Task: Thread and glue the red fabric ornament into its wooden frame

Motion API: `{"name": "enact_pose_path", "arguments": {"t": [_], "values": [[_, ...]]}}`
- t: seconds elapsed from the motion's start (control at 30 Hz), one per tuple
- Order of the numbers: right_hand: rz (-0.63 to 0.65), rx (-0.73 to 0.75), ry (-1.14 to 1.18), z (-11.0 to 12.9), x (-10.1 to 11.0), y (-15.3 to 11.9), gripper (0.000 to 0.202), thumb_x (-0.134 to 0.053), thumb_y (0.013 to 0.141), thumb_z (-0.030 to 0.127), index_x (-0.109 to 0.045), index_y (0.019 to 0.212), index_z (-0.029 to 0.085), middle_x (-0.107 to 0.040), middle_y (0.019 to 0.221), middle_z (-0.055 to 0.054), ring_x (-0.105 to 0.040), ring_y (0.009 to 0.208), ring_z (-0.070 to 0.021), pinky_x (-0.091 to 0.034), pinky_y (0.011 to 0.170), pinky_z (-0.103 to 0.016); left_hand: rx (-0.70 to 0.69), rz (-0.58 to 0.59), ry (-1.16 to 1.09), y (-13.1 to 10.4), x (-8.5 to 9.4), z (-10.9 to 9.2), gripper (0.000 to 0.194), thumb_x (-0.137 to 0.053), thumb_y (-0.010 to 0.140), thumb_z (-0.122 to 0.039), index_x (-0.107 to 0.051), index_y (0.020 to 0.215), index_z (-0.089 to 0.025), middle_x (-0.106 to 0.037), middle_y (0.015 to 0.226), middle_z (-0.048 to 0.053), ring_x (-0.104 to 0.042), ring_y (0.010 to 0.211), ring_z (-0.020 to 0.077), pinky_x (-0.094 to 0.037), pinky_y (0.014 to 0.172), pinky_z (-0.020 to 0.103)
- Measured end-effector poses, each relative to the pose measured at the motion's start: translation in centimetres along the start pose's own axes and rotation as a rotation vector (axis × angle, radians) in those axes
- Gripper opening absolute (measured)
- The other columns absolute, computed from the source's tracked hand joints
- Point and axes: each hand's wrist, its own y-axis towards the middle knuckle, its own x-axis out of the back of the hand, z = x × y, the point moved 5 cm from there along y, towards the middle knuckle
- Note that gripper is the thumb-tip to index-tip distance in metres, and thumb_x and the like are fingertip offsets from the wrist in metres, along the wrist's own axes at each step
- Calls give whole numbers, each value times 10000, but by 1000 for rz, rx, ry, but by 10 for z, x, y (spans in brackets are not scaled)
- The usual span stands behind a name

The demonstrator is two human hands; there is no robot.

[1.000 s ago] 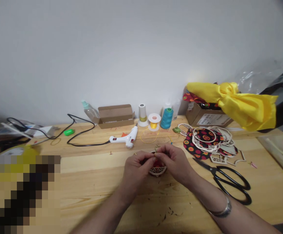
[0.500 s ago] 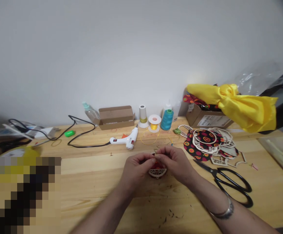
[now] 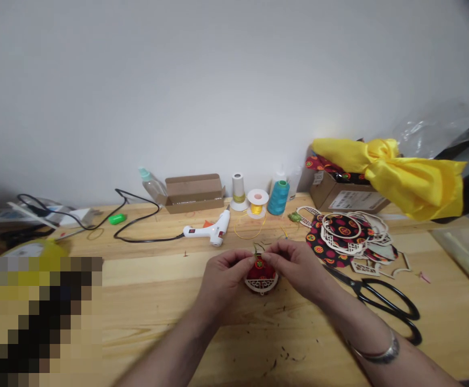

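A small round ornament lies on the wooden table in front of me, red patterned fabric with a pale fretwork rim along its lower edge. At its top, a thin olive-green cord loops up between my hands. My left hand pinches the cord from the left with thumb and forefinger. From the right, my right hand does the same, its fingertips close to the fabric. The cord's ends are partly hidden by my fingers.
Black scissors lie right of my right arm, beside fretwork frames and fabric pieces. A white glue gun rests behind my left hand. Farther back stand a yellow thread spool, a teal thread cone and an open cardboard box.
My hands have drawn slightly apart, so more of the ornament's red fabric and the cord loop shows. The camera view has shifted a little.
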Motion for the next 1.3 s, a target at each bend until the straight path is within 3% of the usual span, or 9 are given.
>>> {"name": "enact_pose_path", "arguments": {"t": [0.2, 0.33, 0.47, 0.63, 0.8, 1.07, 1.3], "values": [[93, -117, 257, -6, -12, -4, 186, -606, 670, 321, -513, 643, 163, -530, 434, 55, -436, 358, -63, -310, 365, -173, -12, -42, 48, -1, 1, -2, 140, -681, 643, -241, -679, 706, -117, -657, 620, 26, -542, 574, 111, -427, 568, 214], [39, -107, 250, -5, -11, -4, 172, -622, 638, 274, -499, 608, 158, -518, 422, 62, -437, 358, -55, -334, 373, -172, 33, 28, -58, -2, -3, 1, 141, -675, 650, -239, -678, 717, -115, -647, 621, 30, -541, 568, 115, -420, 571, 228], [33, -90, 236, -6, -10, -2, 150, -613, 636, 256, -506, 618, 153, -498, 421, 71, -425, 353, -50, -333, 361, -167, 94, 100, -190, -1, -9, 2, 113, -677, 647, -224, -666, 657, -111, -549, 500, -18, -459, 479, 71, -354, 497, 193], [34, -69, 222, -7, -10, -1, 142, -613, 638, 254, -522, 629, 145, -515, 450, 60, -432, 359, -50, -335, 359, -168, 83, 154, -189, -1, -13, -2, 134, -670, 658, -237, -651, 626, -108, -471, 458, -42, -359, 445, 48, -252, 457, 183], [31, -57, 197, -8, -9, 0, 141, -606, 645, 253, -522, 629, 140, -504, 448, 60, -428, 368, -49, -332, 367, -166, 91, 183, -193, -2, -13, -3, 173, -670, 660, -244, -617, 562, -112, -459, 462, -39, -363, 456, 57, -242, 469, 196], [30, -77, 207, -7, -10, -1, 123, -608, 629, 242, -527, 621, 150, -512, 460, 62, -428, 362, -51, -330, 361, -167, 107, 123, -168, 0, -10, 2, 140, -684, 646, -235, -656, 643, -97, -453, 436, -49, -346, 432, 44, -232, 445, 180], [41, -66, 143, -6, -8, -1, 115, -603, 655, 250, -551, 631, 149, -531, 466, 49, -441, 372, -64, -352, 375, -182, 129, 28, -246, -2, -8, -1, 130, -733, 565, -207, -677, 621, -104, -552, 469, -23, -423, 440, 52, -324, 463, 181]]}}
